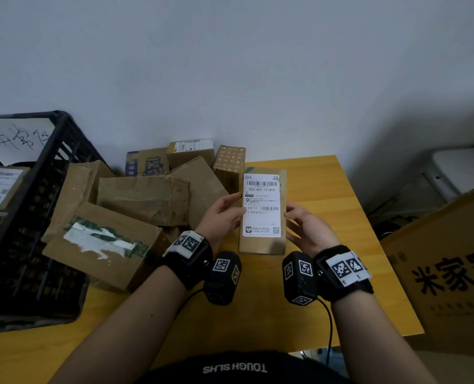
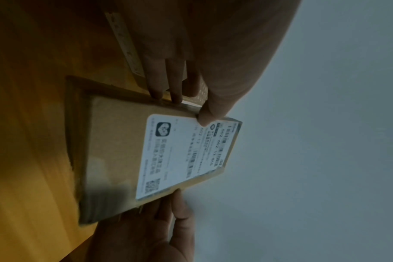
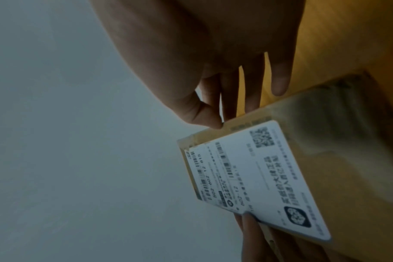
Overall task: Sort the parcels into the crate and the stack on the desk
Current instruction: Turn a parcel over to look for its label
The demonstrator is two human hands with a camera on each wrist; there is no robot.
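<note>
I hold a flat cardboard parcel [image 1: 262, 245] with a white shipping label between both hands, label facing me, over the yellow desk [image 1: 327, 184]. My left hand [image 1: 230, 206] pinches its left edge, thumb on the label and fingers behind. My right hand [image 1: 299, 220] pinches the right edge the same way. The left wrist view shows the parcel [image 2: 115, 150] under my left thumb [image 2: 206, 115]. In the right wrist view the parcel [image 3: 325, 141] sits below my right thumb [image 3: 204, 117]. A black crate [image 1: 36, 217] stands at the left, holding a labelled box [image 1: 0, 189]. Loose parcels [image 1: 144, 198] lie piled beside it.
A big cardboard box [image 1: 452, 273] with black characters stands off the desk's right edge. A white object [image 1: 463, 167] sits on the floor behind it. A handwritten sheet [image 1: 16, 137] leans in the crate. The wall runs close behind the pile.
</note>
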